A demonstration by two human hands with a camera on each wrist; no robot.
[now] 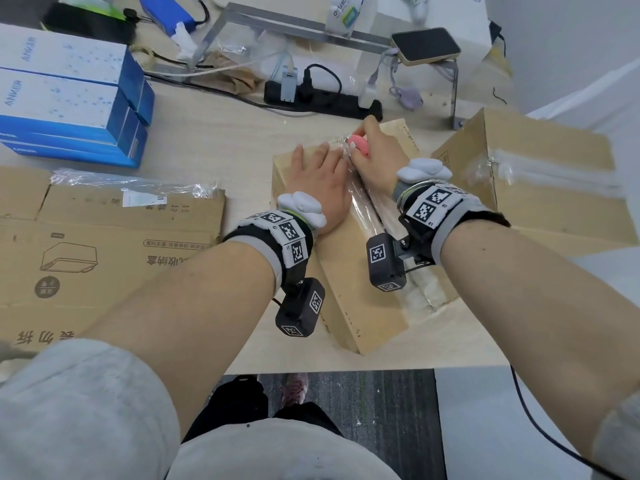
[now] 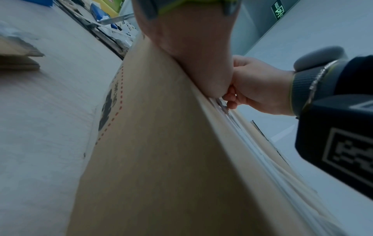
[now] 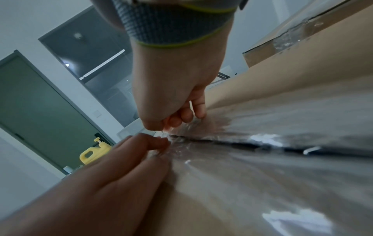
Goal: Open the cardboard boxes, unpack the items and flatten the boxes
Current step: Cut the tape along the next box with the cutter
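A long brown cardboard box (image 1: 349,289) lies on the table, sealed along its top seam with clear tape (image 1: 363,206). My left hand (image 1: 318,181) presses flat on the box top, fingers spread, just left of the seam. My right hand (image 1: 370,150) grips a small pink cutter (image 1: 360,142) at the far end of the seam. In the right wrist view the right hand (image 3: 177,111) has its fingers curled at the tape, and the seam shows as a dark slit (image 3: 252,143). The cutter's blade is hidden. In the left wrist view the box side (image 2: 161,159) fills the frame.
A second taped box (image 1: 540,181) stands right of the one I hold. Flattened cardboard (image 1: 86,244) lies at the left, with stacked blue and white boxes (image 1: 69,95) behind it. A black power strip (image 1: 322,98), cables and a metal stand (image 1: 311,32) are at the back.
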